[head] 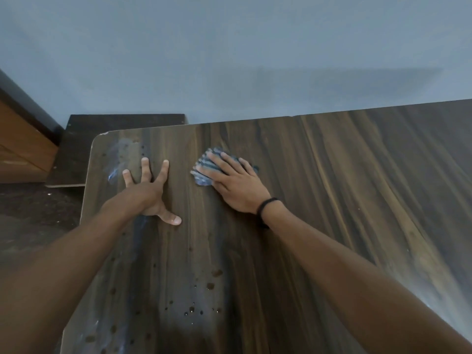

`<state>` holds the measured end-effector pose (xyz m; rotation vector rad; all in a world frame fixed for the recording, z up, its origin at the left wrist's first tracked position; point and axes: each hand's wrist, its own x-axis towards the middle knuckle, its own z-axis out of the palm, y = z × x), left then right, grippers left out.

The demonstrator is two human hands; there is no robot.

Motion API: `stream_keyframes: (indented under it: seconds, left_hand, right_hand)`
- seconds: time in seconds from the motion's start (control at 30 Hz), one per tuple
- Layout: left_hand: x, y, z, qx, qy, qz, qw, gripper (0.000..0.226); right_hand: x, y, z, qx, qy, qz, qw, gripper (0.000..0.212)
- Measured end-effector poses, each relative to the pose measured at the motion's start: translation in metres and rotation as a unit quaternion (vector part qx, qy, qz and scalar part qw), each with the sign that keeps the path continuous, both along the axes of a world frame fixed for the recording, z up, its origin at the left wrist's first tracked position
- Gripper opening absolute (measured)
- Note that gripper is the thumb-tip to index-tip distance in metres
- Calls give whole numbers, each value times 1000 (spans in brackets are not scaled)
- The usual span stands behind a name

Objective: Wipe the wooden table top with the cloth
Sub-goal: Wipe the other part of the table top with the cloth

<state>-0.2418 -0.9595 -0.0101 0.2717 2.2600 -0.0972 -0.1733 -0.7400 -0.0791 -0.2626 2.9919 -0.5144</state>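
Observation:
A dark wooden table top (319, 190) fills most of the view. A crumpled blue striped cloth (204, 166) lies on it near the far edge. My right hand (236, 186) presses flat on the cloth with fingers spread over it; a black band circles that wrist. My left hand (150, 190) rests on the bare wood to the left of the cloth, fingers splayed, holding nothing. Water droplets (210, 286) and wet smears dot the near and left parts of the table.
A plain blue-grey wall (229, 60) stands right behind the table. A dark low board or step (76, 149) sits beyond the table's rounded left corner, with brown wooden furniture (23, 149) at far left and dark floor (33, 218) below.

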Motion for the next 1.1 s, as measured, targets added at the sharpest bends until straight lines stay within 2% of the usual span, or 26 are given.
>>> stream_keyframes:
  seconds: [0.07, 0.17, 0.33, 0.47, 0.67, 0.8, 0.83, 0.97, 1.1]
  left_hand:
    - [-2, 0, -1, -4, 4, 1, 1000, 150]
    - [-4, 1, -2, -3, 0, 6, 1000, 151]
    - [-1, -2, -4, 11, 5, 10, 1000, 151]
    - [-4, 0, -2, 12, 2, 9, 1000, 151]
    - [0, -2, -3, 14, 5, 12, 1000, 150]
    - [-3, -2, -5, 15, 2, 18, 1000, 152]
    - [-3, -2, -6, 14, 3, 19, 1000, 153]
    - [-2, -4, -7, 5, 10, 18, 1000, 154]
    - [-4, -2, -6, 13, 5, 22, 1000, 154]
  right_hand:
    - [-6, 18, 4, 15, -1, -5, 1000, 50]
    - [-30, 10, 11, 2, -35, -95, 995, 51]
    - [-9, 17, 0, 17, -4, 7, 1000, 50]
    - [-50, 11, 9, 9, -33, -108, 994, 51]
    - [-9, 19, -2, 24, 4, 6, 1000, 51]
    - [-55, 7, 8, 16, -35, -97, 995, 51]
    - [-57, -3, 8, 20, -33, -92, 995, 52]
    - [-39, -3, -3, 23, -10, 15, 1000, 51]
    - [-81, -7, 8, 17, -29, -90, 995, 52]
